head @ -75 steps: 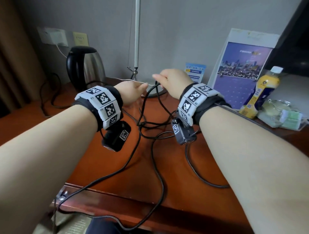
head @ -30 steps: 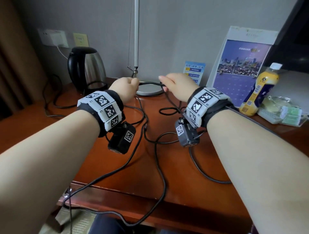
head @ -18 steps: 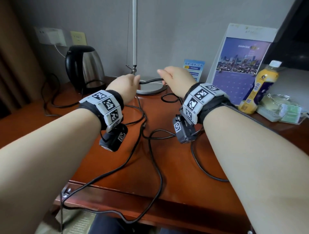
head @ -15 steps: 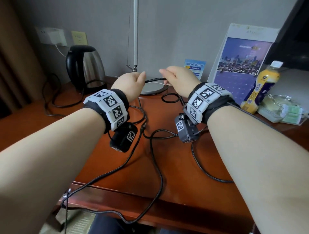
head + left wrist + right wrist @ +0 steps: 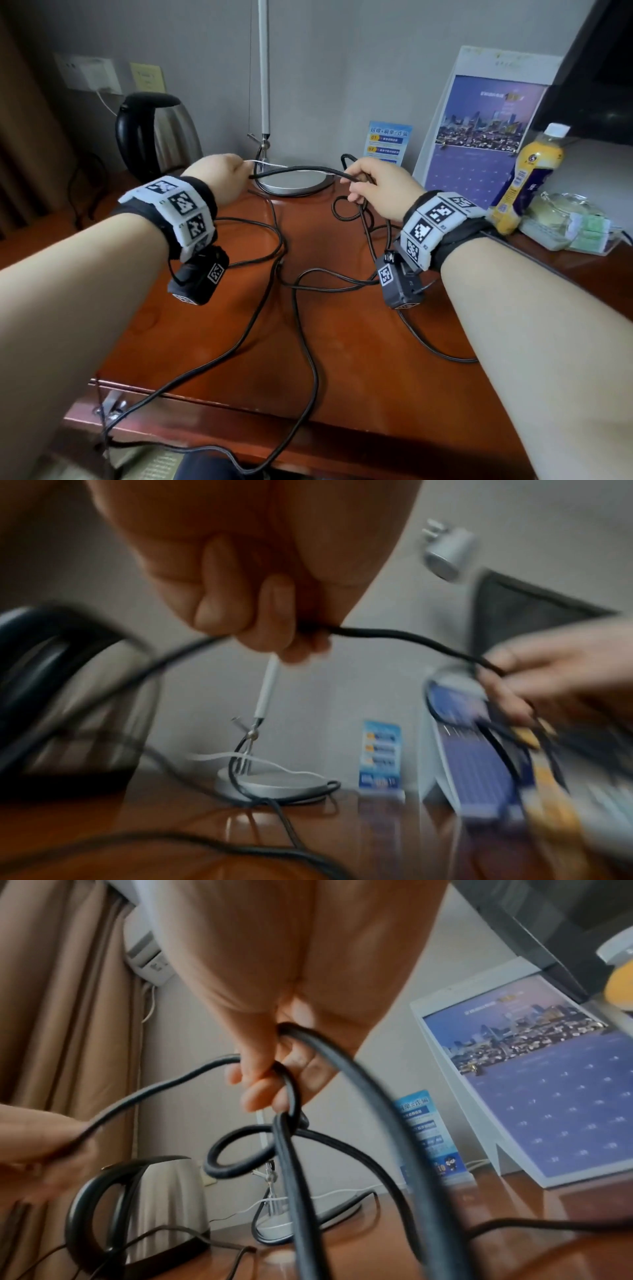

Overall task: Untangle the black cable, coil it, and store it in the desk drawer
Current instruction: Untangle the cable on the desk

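A long black cable point(image 5: 301, 322) sprawls in loops over the red-brown desk point(image 5: 359, 370) and hangs off its front edge. A short stretch of it point(image 5: 294, 170) runs in the air between both hands. My left hand point(image 5: 222, 178) pinches the cable point(image 5: 394, 637) with curled fingers point(image 5: 274, 626). My right hand point(image 5: 373, 185) grips several gathered strands point(image 5: 291, 1096), with a small loop point(image 5: 240, 1150) hanging below its fingers point(image 5: 263, 1091). Below the desk's front edge runs a wooden front point(image 5: 239, 431); no drawer shows open.
A kettle point(image 5: 154, 133) stands at the back left, its cord trailing left. A lamp base point(image 5: 291, 178) with a white pole sits behind the hands. A calendar point(image 5: 479, 126), small blue card point(image 5: 388, 142), yellow bottle point(image 5: 524, 178) and a glass tray point(image 5: 565, 219) stand at the right.
Both hands have drawn apart, pulling a stretch of cable taut between them. The right hand has gathered loops of cable and lifted them off the desk.
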Tool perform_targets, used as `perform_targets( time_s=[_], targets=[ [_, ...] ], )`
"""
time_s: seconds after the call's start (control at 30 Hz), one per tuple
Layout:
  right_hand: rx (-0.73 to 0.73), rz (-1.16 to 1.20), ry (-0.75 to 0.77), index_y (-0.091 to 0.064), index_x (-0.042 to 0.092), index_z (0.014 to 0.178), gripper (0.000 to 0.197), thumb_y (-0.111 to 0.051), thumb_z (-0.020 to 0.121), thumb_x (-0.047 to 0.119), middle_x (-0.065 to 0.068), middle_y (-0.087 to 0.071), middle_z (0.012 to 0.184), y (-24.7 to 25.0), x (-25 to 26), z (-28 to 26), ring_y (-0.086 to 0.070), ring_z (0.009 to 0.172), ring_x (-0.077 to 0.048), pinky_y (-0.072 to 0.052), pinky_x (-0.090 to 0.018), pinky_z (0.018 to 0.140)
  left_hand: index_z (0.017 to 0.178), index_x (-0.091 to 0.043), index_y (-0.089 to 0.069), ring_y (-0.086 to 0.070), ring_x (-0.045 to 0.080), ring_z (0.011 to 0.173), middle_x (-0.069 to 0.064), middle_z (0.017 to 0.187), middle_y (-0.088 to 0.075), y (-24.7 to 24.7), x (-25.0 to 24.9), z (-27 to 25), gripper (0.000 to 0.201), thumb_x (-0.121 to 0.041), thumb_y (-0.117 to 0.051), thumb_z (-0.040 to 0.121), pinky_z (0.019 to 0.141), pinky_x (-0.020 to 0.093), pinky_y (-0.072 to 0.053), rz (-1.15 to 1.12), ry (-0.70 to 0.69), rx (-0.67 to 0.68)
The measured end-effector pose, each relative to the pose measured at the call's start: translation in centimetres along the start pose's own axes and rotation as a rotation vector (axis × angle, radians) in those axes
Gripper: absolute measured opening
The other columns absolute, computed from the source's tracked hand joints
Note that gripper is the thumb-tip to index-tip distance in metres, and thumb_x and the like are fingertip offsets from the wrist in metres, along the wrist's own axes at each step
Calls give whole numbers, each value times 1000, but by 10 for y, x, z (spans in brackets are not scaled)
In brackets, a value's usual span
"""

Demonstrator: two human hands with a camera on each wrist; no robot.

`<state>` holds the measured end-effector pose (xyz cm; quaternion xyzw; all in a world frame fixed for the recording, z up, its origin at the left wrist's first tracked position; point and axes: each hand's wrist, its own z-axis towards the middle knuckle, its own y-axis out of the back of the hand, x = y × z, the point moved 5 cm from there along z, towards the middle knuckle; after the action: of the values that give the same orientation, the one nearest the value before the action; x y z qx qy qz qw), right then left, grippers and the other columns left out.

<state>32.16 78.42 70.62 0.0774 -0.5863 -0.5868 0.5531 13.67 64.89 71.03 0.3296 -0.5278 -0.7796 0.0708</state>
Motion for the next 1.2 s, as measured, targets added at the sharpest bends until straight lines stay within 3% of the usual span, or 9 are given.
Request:
perform_targets(
  time_s=[0.23, 0.33, 0.43, 0.6, 0.7, 0.8, 0.93, 1.03, 1.2],
  targets=[
    [-91, -54, 65, -65, 20, 103, 20, -62, 85, 13, 12, -52, 68, -6, 12, 2, -52, 67, -6, -39, -15, 64, 91, -10, -58, -54, 26, 86, 8, 87, -57, -21, -61, -5, 37, -31, -29, 100, 77, 28, -39, -90, -127, 68],
    [-49, -9, 85, -55, 23, 103, 17, -59, 88, 17, 8, -53, 80, -6, 8, -4, -47, 69, -8, -37, -14, 63, 70, -17, -49, -43, 20, 64, 2, 69, -48, -14, -55, 1, 32, -33, -37, 96, 58, 26, -39, -425, -3, 24],
    [11, -48, 96, -46, 28, 98, 11, -50, 92, 20, 7, -48, 82, -9, 5, -7, -44, 73, -12, -37, -22, 63, 65, -18, -41, -31, 13, 50, -2, 61, -37, -10, -51, 0, 30, -23, -42, 95, 37, 17, -25, -711, 22, 48],
    [13, -81, 43, -54, 21, 93, 17, -37, 95, 19, 11, -51, 77, -13, 7, -3, -46, 68, -7, -36, -26, 62, 62, -18, -35, -27, 5, 30, -7, 49, -35, 2, -49, 1, 37, -20, -42, 98, 31, 12, -19, -978, -50, -1],
    [-25, 41, -61, -52, 24, 84, 18, -38, 95, 21, 0, -65, 97, -12, -9, -4, -60, 85, -16, -48, -32, 78, 58, -17, -30, -24, 3, 28, -13, 37, -33, 17, -35, 5, 42, -17, -40, 98, 30, 10, -17, -1072, -69, -99],
    [-24, 224, -150, -49, 25, 81, 26, -31, 98, 14, 3, -64, 84, -10, -15, -6, -63, 75, -13, -50, -27, 69, 58, -20, -38, -29, 3, 31, -13, 38, -38, 18, -7, 14, 40, -25, -43, 98, 32, 11, -22, -1011, 0, -141],
    [16, 51, -132, -57, 14, 95, 25, -33, 99, 17, 4, -57, 65, -8, -8, -4, -57, 54, -10, -43, -23, 61, 67, -17, -50, -45, 20, 55, 0, 62, -50, 8, 7, 16, 41, -40, -37, 98, 61, 29, -40, -393, 7, -87],
    [70, -61, -152, -58, 16, 93, 23, -36, 98, 20, 4, -53, 63, -9, -2, 1, -54, 50, -11, -42, -27, 63, 90, -7, -59, -54, 28, 85, 14, 92, -61, 8, -7, 12, 40, -33, -31, 99, 84, 34, -41, -32, -46, -87],
    [210, -446, -104, -54, 20, 80, 22, -41, 97, 22, 9, -43, 64, -11, 15, 5, -48, 65, -17, -35, -25, 57, 125, -16, -50, -53, 32, 110, 10, 122, -56, 5, -55, -1, 35, -29, -40, 95, 88, 36, -41, 86, -241, -152]
  ],
)
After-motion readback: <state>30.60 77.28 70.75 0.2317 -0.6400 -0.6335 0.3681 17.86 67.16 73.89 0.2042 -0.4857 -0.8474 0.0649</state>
